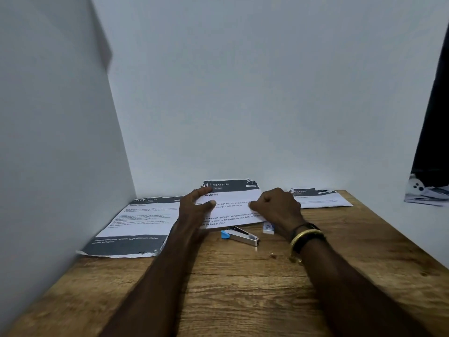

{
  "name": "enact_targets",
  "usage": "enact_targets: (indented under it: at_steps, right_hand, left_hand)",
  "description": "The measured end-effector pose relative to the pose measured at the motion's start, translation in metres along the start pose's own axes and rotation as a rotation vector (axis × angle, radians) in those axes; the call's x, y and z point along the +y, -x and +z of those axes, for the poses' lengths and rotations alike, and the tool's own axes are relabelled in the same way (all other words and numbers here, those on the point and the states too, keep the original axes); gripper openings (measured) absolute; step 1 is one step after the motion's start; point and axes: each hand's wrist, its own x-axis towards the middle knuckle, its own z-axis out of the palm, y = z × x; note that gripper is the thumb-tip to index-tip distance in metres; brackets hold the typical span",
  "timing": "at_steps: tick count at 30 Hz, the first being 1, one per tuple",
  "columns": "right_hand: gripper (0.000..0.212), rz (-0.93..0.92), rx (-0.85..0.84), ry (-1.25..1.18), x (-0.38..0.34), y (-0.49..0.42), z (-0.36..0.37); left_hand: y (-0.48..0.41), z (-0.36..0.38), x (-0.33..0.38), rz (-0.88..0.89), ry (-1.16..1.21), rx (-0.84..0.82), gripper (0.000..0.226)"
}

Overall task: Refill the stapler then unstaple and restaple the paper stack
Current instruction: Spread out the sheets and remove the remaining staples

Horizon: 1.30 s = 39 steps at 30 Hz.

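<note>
A printed sheet headed "DESK / STUDY" point(230, 205) is lifted off the wooden desk point(243, 288), tilted toward me. My left hand point(195, 207) grips its left edge, thumb on the front. My right hand point(277, 206) pinches its right edge. Just below the sheet lies a silver stapler with a blue end point(239, 235), flat on the desk. A small white and blue staple box point(268, 227) rests beside my right wrist. A tiny loose staple point(273, 256) lies nearer to me.
Another printed sheet point(136, 222) lies flat at the left by the wall. A third sheet point(320, 198) lies at the back right. White walls close the left and back. A dark object with papers point(427, 188) stands beyond the desk's right edge.
</note>
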Motion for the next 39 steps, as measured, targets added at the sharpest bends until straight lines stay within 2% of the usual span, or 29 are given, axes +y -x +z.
enact_targets:
  at_steps: [2, 5, 7, 10, 11, 13, 16, 17, 20, 22, 26, 29, 32, 34, 39]
  right_hand:
    - [0.045, -0.061, -0.097, 0.092, -0.007, 0.001, -0.004]
    - [0.067, -0.107, -0.389, 0.201, -0.020, 0.008, -0.007]
    - [0.059, -0.127, -0.497, 0.333, -0.022, 0.014, -0.002]
    - [0.022, -0.193, -0.499, 0.343, -0.024, 0.017, 0.001]
    - [0.017, -0.193, -0.493, 0.288, -0.025, 0.016, -0.001]
    - [0.022, -0.181, -0.487, 0.216, -0.026, 0.016, -0.004]
    - [0.050, -0.147, -0.553, 0.333, -0.025, 0.016, -0.004]
    - [0.050, -0.137, -0.563, 0.348, -0.024, 0.016, -0.003]
    - [0.032, -0.175, -0.525, 0.299, -0.022, 0.012, 0.000]
    - [0.023, -0.191, -0.509, 0.140, -0.021, 0.009, -0.002]
    - [0.025, -0.139, -0.451, -0.443, -0.017, 0.005, -0.003]
    - [0.023, 0.058, -0.417, -0.912, -0.016, 0.003, 0.005]
    - [0.011, 0.243, -0.357, -1.209, -0.018, 0.000, 0.015]
    - [0.011, 0.317, -0.326, -1.286, -0.020, -0.003, 0.021]
    - [0.015, 0.337, -0.259, -1.163, -0.028, -0.011, 0.032]
  left_hand:
    - [0.000, 0.001, -0.001, 0.022, -0.025, 0.012, 0.043]
    - [0.002, 0.003, -0.001, 0.051, -0.023, 0.030, 0.045]
    - [0.003, 0.004, -0.001, 0.053, -0.020, 0.036, 0.045]
    - [0.004, 0.006, -0.001, 0.052, -0.014, 0.040, 0.044]
    - [0.004, 0.006, -0.001, 0.048, -0.001, 0.039, 0.044]
    - [0.005, 0.007, 0.000, 0.035, 0.013, 0.042, 0.043]
    - [0.006, 0.009, 0.000, 0.012, 0.022, 0.045, 0.042]
    - [0.006, 0.009, 0.000, 0.009, 0.023, 0.048, 0.042]
    - [0.006, 0.009, 0.001, 0.017, 0.015, 0.053, 0.042]
    - [0.006, 0.010, 0.001, 0.027, 0.009, 0.057, 0.042]
    - [0.005, 0.012, -0.002, 0.030, -0.004, 0.064, 0.043]
    - [0.006, 0.013, -0.002, 0.010, -0.002, 0.044, 0.042]
    - [0.008, 0.014, 0.000, 0.030, -0.003, 0.030, 0.042]
    - [0.011, 0.014, 0.001, 0.030, 0.005, 0.027, 0.043]
    - [0.013, 0.014, 0.002, 0.053, -0.036, 0.032, 0.041]
